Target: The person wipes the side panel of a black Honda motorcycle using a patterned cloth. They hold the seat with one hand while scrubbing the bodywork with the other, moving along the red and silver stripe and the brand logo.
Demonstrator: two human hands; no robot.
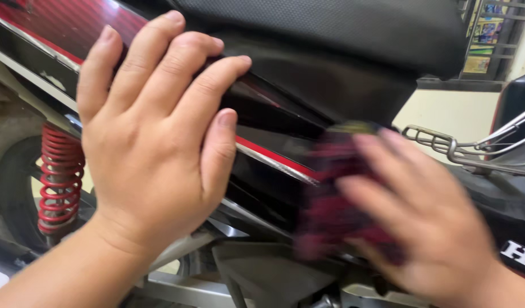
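My left hand [154, 137] lies flat with fingers spread on the glossy black and red side panel [262, 114] of a motorcycle, just under the black textured seat [331, 28]. My right hand [428, 222] is blurred with motion and presses a dark red cloth [336, 194] against the lower part of the same panel, right of a chrome trim strip [274, 162]. The cloth is folded under my fingers.
A red coil shock spring [60, 177] and the rear tyre [11, 188] show at left. Grey frame and engine parts [256, 274] sit below the panel. A metal footrest bracket [445, 142] and part of a second motorcycle [516, 188] stand at right.
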